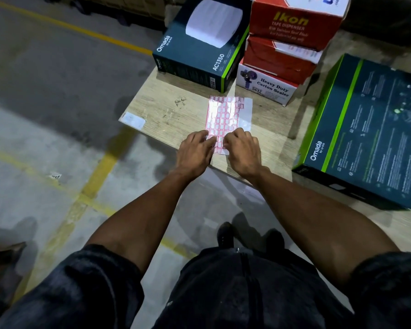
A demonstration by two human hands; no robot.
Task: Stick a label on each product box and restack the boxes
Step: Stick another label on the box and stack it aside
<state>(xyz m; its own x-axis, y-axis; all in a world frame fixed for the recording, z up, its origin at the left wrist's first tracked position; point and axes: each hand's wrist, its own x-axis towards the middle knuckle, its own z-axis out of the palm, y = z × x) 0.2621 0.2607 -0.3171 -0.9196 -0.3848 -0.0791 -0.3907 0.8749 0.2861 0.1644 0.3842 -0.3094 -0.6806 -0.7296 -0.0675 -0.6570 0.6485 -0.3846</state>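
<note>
Head view: you are peeling a label off the sheet [223, 119].
Your left hand [195, 150] is pressing it flat, fingers straight; your right hand [242, 150] is pinching its near edge, boxes [199, 48] waiting beyond the sheet.

A wood-grain board [176, 110] lies before me on the grey concrete floor [45, 91]. Yellow painted lines [97, 176] cross the floor beside my dark shoes [224, 233].
</note>
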